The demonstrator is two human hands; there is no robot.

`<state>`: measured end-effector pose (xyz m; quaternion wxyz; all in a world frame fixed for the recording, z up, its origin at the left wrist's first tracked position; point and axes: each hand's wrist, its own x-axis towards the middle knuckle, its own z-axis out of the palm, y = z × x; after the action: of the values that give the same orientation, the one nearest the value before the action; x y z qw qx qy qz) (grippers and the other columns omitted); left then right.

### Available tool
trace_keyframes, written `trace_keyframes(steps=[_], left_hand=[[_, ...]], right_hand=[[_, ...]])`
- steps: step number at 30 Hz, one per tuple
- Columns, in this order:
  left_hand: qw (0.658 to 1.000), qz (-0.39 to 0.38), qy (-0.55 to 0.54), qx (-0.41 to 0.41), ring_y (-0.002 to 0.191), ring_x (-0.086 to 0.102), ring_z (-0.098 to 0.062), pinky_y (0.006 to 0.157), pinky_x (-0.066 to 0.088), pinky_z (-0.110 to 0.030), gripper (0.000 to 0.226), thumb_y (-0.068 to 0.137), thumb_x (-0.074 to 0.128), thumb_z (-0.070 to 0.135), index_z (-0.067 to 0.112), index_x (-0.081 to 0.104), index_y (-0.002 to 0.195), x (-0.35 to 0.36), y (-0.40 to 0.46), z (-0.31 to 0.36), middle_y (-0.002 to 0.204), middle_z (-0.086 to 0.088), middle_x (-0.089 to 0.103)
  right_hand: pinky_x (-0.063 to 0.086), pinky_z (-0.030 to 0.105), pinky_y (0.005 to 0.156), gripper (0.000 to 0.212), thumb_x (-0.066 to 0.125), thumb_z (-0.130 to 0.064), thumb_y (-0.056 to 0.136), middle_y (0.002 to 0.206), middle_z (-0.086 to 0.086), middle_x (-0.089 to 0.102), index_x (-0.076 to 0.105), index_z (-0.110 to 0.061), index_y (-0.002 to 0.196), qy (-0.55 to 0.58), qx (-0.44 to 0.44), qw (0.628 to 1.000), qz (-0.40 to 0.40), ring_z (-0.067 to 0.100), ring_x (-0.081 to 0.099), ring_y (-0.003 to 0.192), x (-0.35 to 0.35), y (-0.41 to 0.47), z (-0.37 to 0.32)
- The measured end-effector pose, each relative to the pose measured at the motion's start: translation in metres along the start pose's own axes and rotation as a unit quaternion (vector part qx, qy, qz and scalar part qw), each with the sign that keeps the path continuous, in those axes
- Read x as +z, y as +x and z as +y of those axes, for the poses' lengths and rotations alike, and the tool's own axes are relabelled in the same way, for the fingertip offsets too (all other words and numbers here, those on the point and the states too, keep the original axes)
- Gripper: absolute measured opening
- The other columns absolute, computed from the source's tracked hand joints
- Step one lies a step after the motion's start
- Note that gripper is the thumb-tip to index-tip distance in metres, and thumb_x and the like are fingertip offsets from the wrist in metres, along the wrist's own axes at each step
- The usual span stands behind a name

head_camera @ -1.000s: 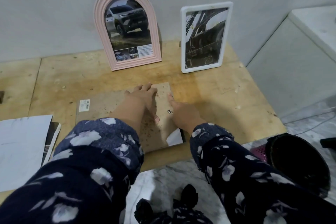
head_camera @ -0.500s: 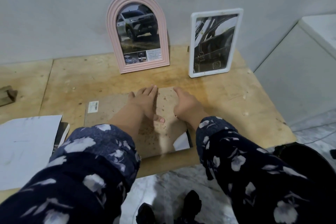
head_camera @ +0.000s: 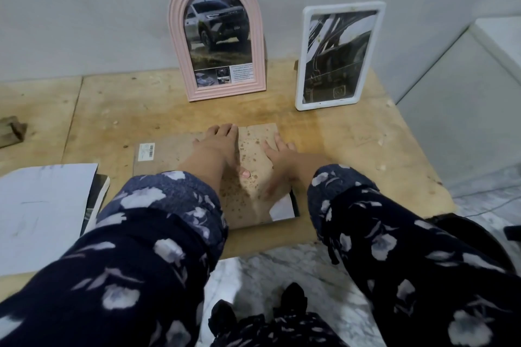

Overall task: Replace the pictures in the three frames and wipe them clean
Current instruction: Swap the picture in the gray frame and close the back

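A third frame lies face down on the wooden table (head_camera: pixel 352 149), showing its stained brown backing board (head_camera: pixel 255 149) with a barcode sticker (head_camera: pixel 146 151). A white picture corner (head_camera: pixel 283 210) and a dark frame edge peek out at its near right. My left hand (head_camera: pixel 217 146) lies flat on the board, fingers straight. My right hand (head_camera: pixel 282 159) presses flat on the board's right side. A pink arched frame (head_camera: pixel 217 36) with a car picture and a white rectangular frame (head_camera: pixel 339 55) with a dark car picture stand against the wall.
A stack of white sheets (head_camera: pixel 42 214) over a dark magazine lies at the table's left. A small wooden block (head_camera: pixel 12 131) sits at the far left. A grey cabinet (head_camera: pixel 465 98) stands right of the table. A dark bin (head_camera: pixel 479 231) is on the marble floor.
My right hand slid from the small clip in the middle of the board toward its right side and flattened. The camera moved closer. My left hand stayed flat.
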<state>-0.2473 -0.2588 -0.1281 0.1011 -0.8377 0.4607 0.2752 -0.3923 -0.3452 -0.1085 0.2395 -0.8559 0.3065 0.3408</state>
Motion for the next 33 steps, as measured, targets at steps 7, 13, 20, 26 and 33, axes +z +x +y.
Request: trace_keyframes(steps=[7, 13, 20, 26, 33], left_hand=[[1.0, 0.0, 0.002, -0.001, 0.148, -0.007, -0.027, 0.114, 0.02, -0.059, 0.128, 0.069, 0.075, 0.06, 0.018, -0.011, 0.153, 0.002, -0.004, 0.006, 0.161, 0.008, -0.011], [0.999, -0.022, 0.04, 0.014, 0.148, -0.005, -0.03, 0.116, 0.021, -0.054, 0.133, 0.064, 0.07, 0.072, 0.021, -0.015, 0.152, 0.004, 0.009, 0.0, 0.159, 0.012, -0.019], [0.999, -0.003, 0.037, 0.001, 0.149, -0.001, -0.028, 0.116, 0.015, -0.056, 0.097, 0.084, 0.033, 0.075, 0.021, -0.006, 0.154, 0.003, 0.002, 0.009, 0.162, 0.006, -0.008], [0.998, -0.001, 0.067, -0.021, 0.149, -0.004, -0.026, 0.112, 0.016, -0.064, 0.083, 0.091, 0.03, 0.069, 0.028, -0.006, 0.154, 0.002, -0.013, 0.015, 0.161, 0.012, -0.011], [0.996, 0.008, 0.092, -0.016, 0.149, -0.001, -0.027, 0.111, 0.007, -0.068, 0.083, 0.09, 0.031, 0.067, 0.028, -0.001, 0.155, -0.002, -0.016, 0.016, 0.162, 0.01, -0.006]], right_hand=[[0.003, 0.057, 0.117, 0.142, 0.082, -0.056, 0.059, 0.152, 0.002, -0.038, -0.023, -0.026, 0.148, -0.026, -0.024, 0.999, 0.023, 0.028, -0.022, 0.145, 0.04, -0.028, 0.008], [0.014, 0.054, 0.117, 0.128, 0.076, -0.06, 0.066, 0.158, 0.007, -0.022, -0.01, -0.021, 0.153, -0.026, -0.068, 0.99, 0.119, 0.027, -0.009, 0.148, 0.066, -0.039, 0.019], [0.02, 0.059, 0.114, 0.119, 0.074, -0.055, 0.072, 0.159, 0.004, -0.022, -0.006, -0.021, 0.153, -0.008, -0.074, 0.988, 0.134, 0.025, -0.007, 0.149, 0.072, -0.041, 0.019], [0.028, 0.045, 0.115, 0.124, 0.077, -0.06, 0.065, 0.161, 0.002, -0.008, 0.0, -0.02, 0.154, -0.037, -0.075, 0.985, 0.149, 0.022, 0.004, 0.149, 0.061, -0.049, 0.017], [0.039, 0.049, 0.106, 0.124, 0.082, -0.063, 0.054, 0.158, 0.004, 0.014, 0.019, -0.017, 0.151, -0.075, -0.066, 0.983, 0.154, 0.025, 0.029, 0.14, 0.053, -0.049, 0.012]])
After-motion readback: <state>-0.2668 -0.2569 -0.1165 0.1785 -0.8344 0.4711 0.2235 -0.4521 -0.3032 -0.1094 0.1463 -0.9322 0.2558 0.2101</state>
